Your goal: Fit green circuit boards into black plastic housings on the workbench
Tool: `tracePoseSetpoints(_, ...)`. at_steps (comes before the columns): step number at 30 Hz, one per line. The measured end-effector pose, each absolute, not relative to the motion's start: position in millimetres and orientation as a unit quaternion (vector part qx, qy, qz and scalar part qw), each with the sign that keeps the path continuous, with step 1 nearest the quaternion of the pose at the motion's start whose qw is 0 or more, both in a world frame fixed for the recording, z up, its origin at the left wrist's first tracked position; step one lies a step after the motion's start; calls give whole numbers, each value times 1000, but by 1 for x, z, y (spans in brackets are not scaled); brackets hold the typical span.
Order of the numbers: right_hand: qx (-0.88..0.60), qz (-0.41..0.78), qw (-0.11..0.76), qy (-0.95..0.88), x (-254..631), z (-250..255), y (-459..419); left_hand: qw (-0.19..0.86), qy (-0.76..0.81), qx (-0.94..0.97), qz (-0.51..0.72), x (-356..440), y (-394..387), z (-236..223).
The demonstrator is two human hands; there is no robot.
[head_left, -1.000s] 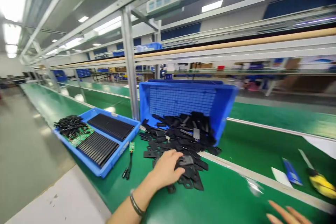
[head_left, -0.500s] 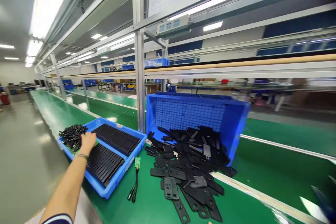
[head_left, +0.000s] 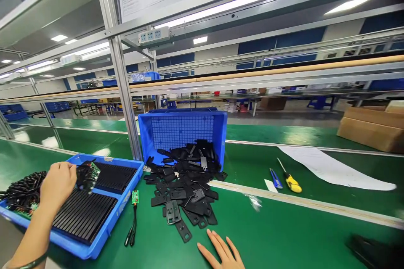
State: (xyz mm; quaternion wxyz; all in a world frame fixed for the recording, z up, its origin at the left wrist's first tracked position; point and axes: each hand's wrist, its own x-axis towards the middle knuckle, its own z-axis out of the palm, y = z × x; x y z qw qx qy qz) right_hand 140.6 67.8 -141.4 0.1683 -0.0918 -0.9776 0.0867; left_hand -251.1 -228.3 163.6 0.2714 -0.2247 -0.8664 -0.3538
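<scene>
My left hand (head_left: 59,185) is closed on a green circuit board with black cables (head_left: 94,173), held above the blue tray (head_left: 105,235) and blurred by motion. Beneath it, the tray holds rows of slim black cases (head_left: 85,214) and a heap of black cables with boards (head_left: 23,189). My right hand (head_left: 222,254) lies low in the view, fingers spread over the green bench, just short of a pile of flat black plastic parts (head_left: 189,195). Another green circuit board (head_left: 135,196), with two black cable ends, rests on the bench beside the tray.
A blue crate (head_left: 183,132) lies on its side, black parts spilling from it. A metal post (head_left: 123,96) rises behind the tray. Farther right are a blue cutter (head_left: 275,178), a yellow-handled screwdriver (head_left: 293,183), a paper sheet (head_left: 341,170) and a cardboard box (head_left: 372,128).
The view has swung right. My left hand has lifted a circuit board with cables from the heap and moved it right over the cases. My right hand has come into view.
</scene>
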Motion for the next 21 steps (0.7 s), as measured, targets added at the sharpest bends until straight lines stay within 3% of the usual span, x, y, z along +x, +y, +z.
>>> tracePoseSetpoints(4, -89, 198, 190, -957, 142, -127, 61, 123, -804, -287, -505, -183, -169, 162)
tracePoseSetpoints(5, -100, 238, 215, -942, 143, -119, 57, 60, -777, -306, -547, -163, -151, 158)
tracePoseSetpoints(7, -129, 303, 289, -899, 146, -98, 51, -184, -635, -279, -696, -118, -115, 148)
tracePoseSetpoints(11, -122, 311, 446, -830, 161, -54, 46, -407, -473, -156, -765, -29, -64, 123)
tracePoseSetpoints(14, -85, 350, 496, -790, 181, -31, 50, -503, -433, -139, -735, 9, -54, 107)
tracePoseSetpoints(17, -135, 496, 499, -697, 197, -12, 55, -566, -453, -230, -649, 11, -58, 99)
tracePoseSetpoints(21, -203, 717, 425, -514, 201, 13, 66, -500, -516, -365, -592, -8, -51, 92)
